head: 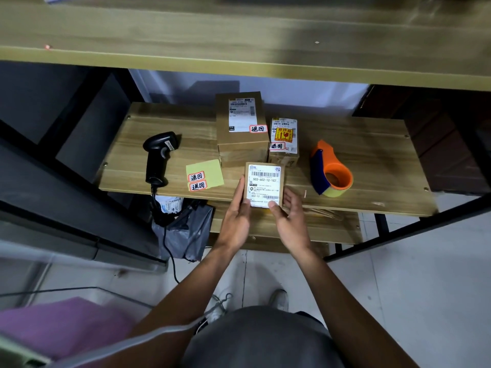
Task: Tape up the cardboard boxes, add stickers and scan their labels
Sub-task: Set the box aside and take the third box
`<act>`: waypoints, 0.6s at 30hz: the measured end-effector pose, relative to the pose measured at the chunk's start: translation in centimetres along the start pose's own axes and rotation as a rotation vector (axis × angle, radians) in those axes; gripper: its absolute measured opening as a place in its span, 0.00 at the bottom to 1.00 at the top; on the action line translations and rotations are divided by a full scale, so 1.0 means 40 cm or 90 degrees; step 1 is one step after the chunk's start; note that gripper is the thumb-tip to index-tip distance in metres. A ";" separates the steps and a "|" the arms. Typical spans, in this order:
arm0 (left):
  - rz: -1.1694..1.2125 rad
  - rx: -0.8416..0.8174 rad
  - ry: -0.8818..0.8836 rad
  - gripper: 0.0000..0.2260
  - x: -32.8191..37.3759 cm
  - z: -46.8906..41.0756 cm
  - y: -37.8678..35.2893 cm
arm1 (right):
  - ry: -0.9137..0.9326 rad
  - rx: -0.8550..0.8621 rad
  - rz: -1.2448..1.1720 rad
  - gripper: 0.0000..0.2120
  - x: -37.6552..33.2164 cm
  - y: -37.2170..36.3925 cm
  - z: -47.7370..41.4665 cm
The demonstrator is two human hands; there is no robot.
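A small cardboard box [264,181] with a white barcode label sits at the front edge of the wooden shelf [372,166]. My left hand [235,221] holds its left side and my right hand [288,219] grips its near right corner, thumb on the label. Behind it stand a larger labelled box [240,128] and a smaller box [283,140], each with a red-edged sticker. A yellow backing sheet [204,172] with two such stickers lies to the left. The black barcode scanner [159,155] lies further left. An orange and blue tape dispenser [330,171] stands to the right.
A higher wooden shelf [239,35] overhangs the work shelf. The scanner's cable [167,245] hangs down past a grey plastic bag [186,232] on the floor. A lower wooden shelf [318,227] lies under my hands. A purple object [61,325] is at lower left.
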State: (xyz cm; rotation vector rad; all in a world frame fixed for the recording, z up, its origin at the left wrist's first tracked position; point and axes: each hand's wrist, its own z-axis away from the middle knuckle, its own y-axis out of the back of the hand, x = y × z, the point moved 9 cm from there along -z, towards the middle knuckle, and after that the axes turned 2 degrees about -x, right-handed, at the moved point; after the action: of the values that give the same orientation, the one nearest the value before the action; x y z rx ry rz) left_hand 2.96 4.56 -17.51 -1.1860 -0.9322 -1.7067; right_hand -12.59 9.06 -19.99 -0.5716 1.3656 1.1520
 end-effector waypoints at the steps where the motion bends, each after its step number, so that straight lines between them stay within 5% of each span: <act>1: -0.013 0.003 0.002 0.23 0.000 0.005 0.001 | 0.000 -0.001 0.003 0.27 0.004 -0.002 0.001; 18: -0.029 0.009 -0.014 0.23 -0.004 0.014 0.003 | -0.034 -0.009 -0.018 0.29 0.013 -0.004 0.011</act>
State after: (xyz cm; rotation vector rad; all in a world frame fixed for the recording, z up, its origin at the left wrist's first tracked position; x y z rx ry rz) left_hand 3.30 5.04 -17.49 -1.1839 -0.9899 -1.7240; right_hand -12.35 9.54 -20.42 -0.5657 1.3010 1.1467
